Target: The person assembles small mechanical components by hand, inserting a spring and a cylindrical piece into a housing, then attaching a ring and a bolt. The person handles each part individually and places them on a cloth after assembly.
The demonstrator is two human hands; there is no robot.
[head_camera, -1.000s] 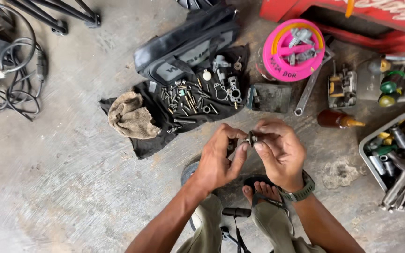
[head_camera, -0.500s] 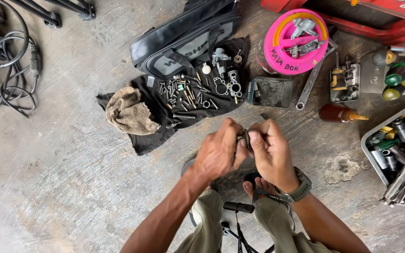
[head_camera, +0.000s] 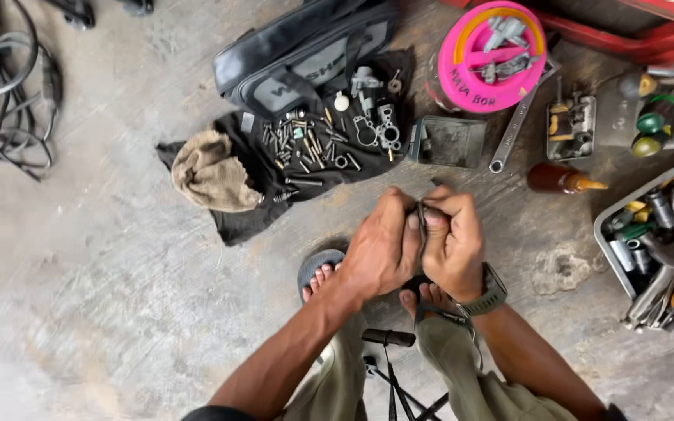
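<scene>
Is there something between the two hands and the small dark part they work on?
Nothing visible. The left hand and the right hand are pressed together around the small dark part, fingers directly on it, above the concrete floor.

My hands (head_camera: pixel 419 242) hid nearly all of the small dark part (head_camera: pixel 421 217) pinched between them; the tool tray (head_camera: pixel 614 242) ran off the right edge.
</scene>
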